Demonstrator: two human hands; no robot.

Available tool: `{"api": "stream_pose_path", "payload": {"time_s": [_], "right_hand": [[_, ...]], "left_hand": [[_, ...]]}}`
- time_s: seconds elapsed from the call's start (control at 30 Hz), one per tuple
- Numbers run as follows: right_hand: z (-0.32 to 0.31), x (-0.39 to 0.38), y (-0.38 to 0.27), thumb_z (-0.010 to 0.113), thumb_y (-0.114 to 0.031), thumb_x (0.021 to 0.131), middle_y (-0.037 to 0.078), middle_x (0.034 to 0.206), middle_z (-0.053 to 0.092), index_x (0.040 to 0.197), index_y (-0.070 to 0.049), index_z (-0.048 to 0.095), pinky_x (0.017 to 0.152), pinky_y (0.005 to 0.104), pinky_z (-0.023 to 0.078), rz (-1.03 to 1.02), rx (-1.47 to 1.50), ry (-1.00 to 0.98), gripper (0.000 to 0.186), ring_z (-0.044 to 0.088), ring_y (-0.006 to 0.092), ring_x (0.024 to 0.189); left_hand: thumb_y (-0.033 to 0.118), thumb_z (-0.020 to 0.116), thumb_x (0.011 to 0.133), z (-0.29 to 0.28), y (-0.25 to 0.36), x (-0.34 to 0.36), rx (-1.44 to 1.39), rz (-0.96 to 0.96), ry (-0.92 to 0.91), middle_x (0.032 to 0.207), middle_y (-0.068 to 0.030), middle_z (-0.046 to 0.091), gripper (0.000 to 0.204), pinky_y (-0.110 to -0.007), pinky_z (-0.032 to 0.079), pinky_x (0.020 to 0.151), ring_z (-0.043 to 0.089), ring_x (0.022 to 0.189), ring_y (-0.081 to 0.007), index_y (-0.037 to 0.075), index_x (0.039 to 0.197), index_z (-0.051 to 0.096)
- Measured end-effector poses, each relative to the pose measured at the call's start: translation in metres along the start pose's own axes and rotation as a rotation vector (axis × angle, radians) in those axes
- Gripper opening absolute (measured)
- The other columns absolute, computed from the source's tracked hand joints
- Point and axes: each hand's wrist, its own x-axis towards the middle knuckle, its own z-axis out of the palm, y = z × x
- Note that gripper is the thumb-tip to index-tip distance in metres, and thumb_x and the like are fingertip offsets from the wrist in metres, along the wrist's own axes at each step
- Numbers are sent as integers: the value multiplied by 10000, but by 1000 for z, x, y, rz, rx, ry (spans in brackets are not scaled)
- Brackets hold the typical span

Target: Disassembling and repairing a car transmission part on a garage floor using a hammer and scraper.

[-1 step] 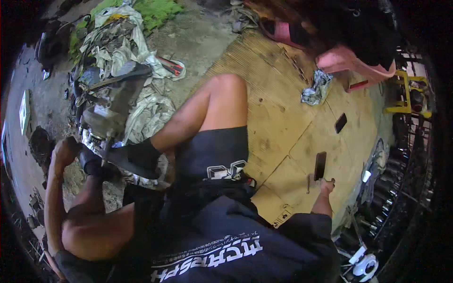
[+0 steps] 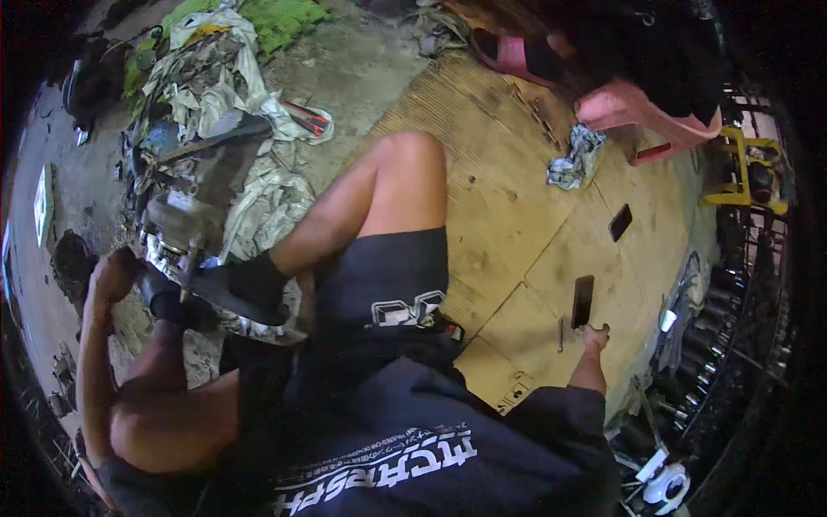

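Observation:
My left hand [image 2: 115, 274] is closed beside my left foot, its fingers curled and dark against the shoe; what they hold, if anything, is hidden. Close to it, a greasy grey metal casing [image 2: 183, 215], like an engine part, rests between and beyond my feet. My right hand [image 2: 596, 335] is low over the cardboard, fingers apart, with nothing seen in it. Just beyond its fingertips lies a dark flat phone-like slab [image 2: 583, 300]. A thin wrench [image 2: 561, 334] lies to the left of that hand.
Dirty rags [image 2: 267, 215] lie around the casing. Cardboard sheets [image 2: 500, 250] cover the floor at right, bearing a second dark slab [image 2: 620, 222] and a crumpled cloth [image 2: 575, 159]. Another person sits on a pink stool [image 2: 650, 121] at the far right. A yellow stand [image 2: 736, 172] is beside it.
The view has shifted very slightly, so most things sit a little further left. Both hands keep their places beside the foot and the slab.

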Motion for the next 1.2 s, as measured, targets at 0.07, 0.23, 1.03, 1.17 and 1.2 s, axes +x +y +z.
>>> {"api": "stream_pose_path", "payload": {"time_s": [0.07,0.23,1.03,1.17,1.2], "right_hand": [[-22,13,31,804,-252,584,258,1289,464,1380,-35,360,981,422,439,6,-171,-115,938,482,392,1175],[21,17,-16,807,-151,549,237,1245,532,1391,-18,331,949,397,456,-258,53,-387,976,551,340,1118],[-19,-8,-92,825,-356,588,203,1150,479,1307,-182,423,795,489,507,-260,-73,289,842,595,405,960],[-23,-2,-106,814,-426,611,204,1144,470,1306,-174,413,773,491,512,-277,-97,340,841,595,397,952],[-25,-4,-110,814,-426,611,204,1144,470,1306,-174,413,773,491,512,-276,-99,339,841,595,397,952]], "left_hand": [[313,630,821,-51,55,25,-193,-139,-22,855,-185,630,238,-467,475,710,620,819,-360,89,888,675],[266,656,807,-72,75,-19,-381,-464,-84,902,-193,653,239,-419,485,731,635,854,-342,56,922,647],[192,665,801,-69,99,-31,-522,-394,-140,965,-209,660,289,-406,496,777,647,902,-340,-6,1012,648],[194,688,788,-75,105,-31,-569,-412,-157,973,-214,657,300,-414,487,792,636,918,-352,-5,1009,644],[198,695,784,-75,105,-32,-615,-434,-167,975,-215,656,309,-416,487,788,636,913,-353,-3,1013,643]]}}
